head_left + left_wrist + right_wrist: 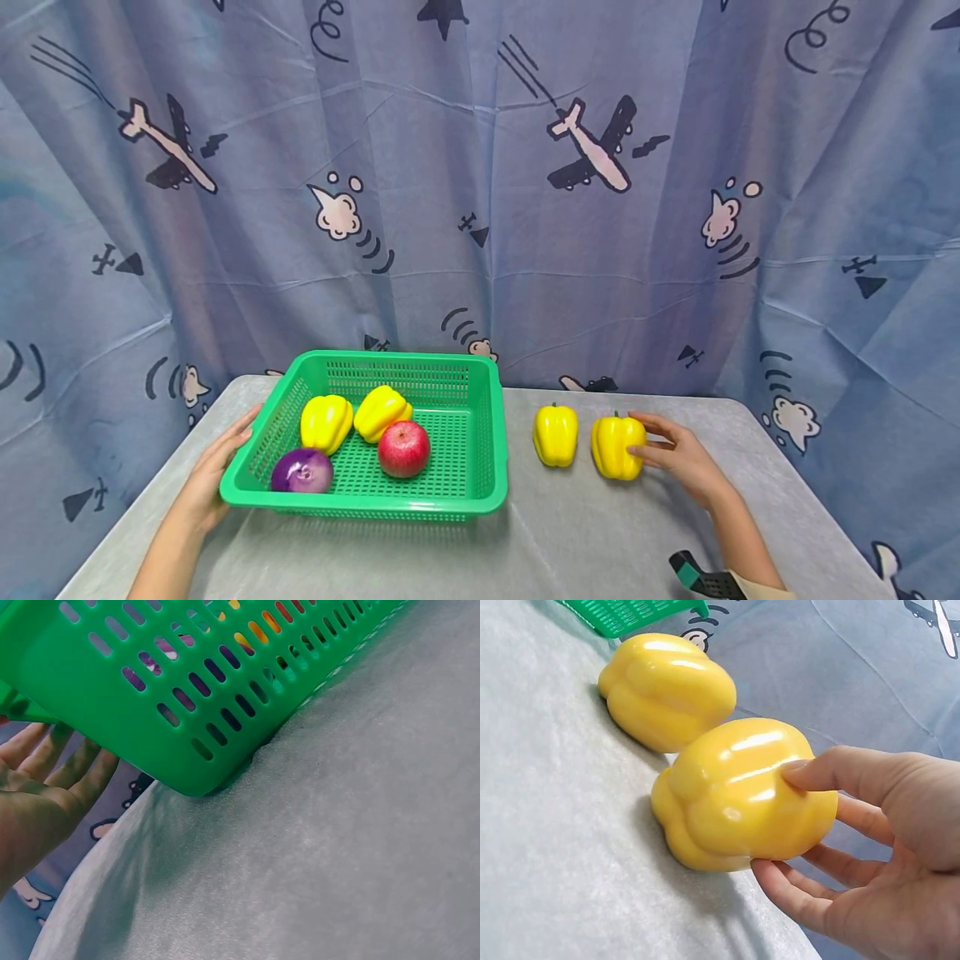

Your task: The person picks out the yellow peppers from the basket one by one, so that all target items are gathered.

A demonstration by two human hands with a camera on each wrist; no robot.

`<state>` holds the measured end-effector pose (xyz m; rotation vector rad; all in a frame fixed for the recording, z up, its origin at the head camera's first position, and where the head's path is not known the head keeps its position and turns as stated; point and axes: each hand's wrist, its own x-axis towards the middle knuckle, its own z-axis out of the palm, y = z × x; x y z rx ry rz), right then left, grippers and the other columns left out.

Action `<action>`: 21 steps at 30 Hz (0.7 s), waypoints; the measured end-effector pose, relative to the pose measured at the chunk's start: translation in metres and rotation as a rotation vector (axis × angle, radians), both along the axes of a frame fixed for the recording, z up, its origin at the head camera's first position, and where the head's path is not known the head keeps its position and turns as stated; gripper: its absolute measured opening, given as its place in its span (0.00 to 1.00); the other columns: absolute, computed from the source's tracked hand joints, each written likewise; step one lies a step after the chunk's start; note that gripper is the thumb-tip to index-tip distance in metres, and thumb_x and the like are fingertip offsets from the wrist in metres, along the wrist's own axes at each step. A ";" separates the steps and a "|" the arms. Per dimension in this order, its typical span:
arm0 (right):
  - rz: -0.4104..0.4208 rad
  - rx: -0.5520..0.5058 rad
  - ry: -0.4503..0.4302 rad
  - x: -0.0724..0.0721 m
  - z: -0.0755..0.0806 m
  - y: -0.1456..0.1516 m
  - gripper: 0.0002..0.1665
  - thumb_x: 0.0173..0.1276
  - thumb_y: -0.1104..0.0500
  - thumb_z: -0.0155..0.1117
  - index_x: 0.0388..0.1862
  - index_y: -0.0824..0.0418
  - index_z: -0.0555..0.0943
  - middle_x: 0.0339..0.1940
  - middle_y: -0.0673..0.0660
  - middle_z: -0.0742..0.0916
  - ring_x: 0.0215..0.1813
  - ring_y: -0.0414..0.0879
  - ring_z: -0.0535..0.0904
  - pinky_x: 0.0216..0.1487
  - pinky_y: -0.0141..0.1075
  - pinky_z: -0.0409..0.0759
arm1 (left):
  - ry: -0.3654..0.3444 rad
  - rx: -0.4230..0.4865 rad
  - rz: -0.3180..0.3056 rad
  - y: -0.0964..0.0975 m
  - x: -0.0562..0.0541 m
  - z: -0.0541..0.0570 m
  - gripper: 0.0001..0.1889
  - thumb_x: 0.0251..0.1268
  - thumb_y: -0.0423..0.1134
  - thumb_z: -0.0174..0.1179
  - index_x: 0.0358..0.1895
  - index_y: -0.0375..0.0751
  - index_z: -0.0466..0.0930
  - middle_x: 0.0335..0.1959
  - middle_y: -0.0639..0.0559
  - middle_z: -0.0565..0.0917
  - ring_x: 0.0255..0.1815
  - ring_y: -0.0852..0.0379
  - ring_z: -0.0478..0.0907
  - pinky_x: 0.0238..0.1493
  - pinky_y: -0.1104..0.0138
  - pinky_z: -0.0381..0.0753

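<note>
My right hand [678, 458] holds a yellow bell pepper [617, 448] by its right side. In the right wrist view the thumb lies on top of this pepper [742, 799] and the fingers [791, 896] curve under its far side. A second yellow bell pepper [556, 435] stands just left of it on the table. My left hand [213, 475] is at the left side of a green plastic basket [367, 502], its fingers nearly straight against the outside under the rim. Inside the basket are two yellow bell peppers [326, 423], a red apple [404, 449] and a purple onion [302, 472].
The basket stands left of centre on a pale grey table [555, 533]. A blue curtain [450, 167] printed with planes hangs behind the table and along both sides. A dark strap [708, 577] with a green part sits at my right wrist.
</note>
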<state>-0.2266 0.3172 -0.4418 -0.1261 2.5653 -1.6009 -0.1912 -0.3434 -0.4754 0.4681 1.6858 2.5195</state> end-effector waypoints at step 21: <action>-0.068 -0.016 0.009 -0.004 -0.010 -0.002 0.42 0.78 0.59 0.66 0.81 0.73 0.59 0.77 0.80 0.66 0.73 0.73 0.71 0.55 0.36 0.89 | -0.006 -0.001 0.010 0.002 0.002 0.001 0.29 0.90 0.35 0.32 0.69 0.69 0.81 0.59 0.64 0.86 0.51 0.63 0.87 0.49 0.69 0.89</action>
